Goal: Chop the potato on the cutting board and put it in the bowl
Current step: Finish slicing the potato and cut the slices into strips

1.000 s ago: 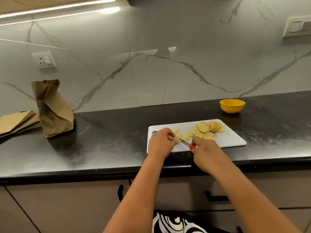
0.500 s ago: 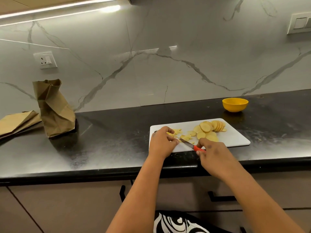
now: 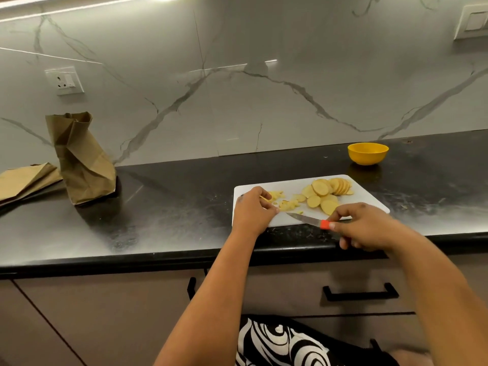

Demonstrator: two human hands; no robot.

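Note:
A white cutting board (image 3: 369,200) lies on the black counter. Round potato slices (image 3: 326,192) are fanned across its right half, and small chopped potato bits (image 3: 286,204) lie near its left part. My left hand (image 3: 252,211) rests on the board's left end, its curled fingers pinching a small potato piece. My right hand (image 3: 369,225) grips the orange handle of a small knife (image 3: 306,220), whose blade points left, low over the board's front edge. A yellow bowl (image 3: 367,153) stands behind the board to the right.
An upright crumpled brown paper bag (image 3: 79,159) and a flat one (image 3: 26,179) sit at the counter's left. The marble wall carries a socket (image 3: 64,80). The counter edge runs just under my hands, with drawer handles (image 3: 361,294) below.
My right hand has drawn the knife back to the right and toward the counter's front edge, away from the chopped bits. My left hand stays on the board's left end.

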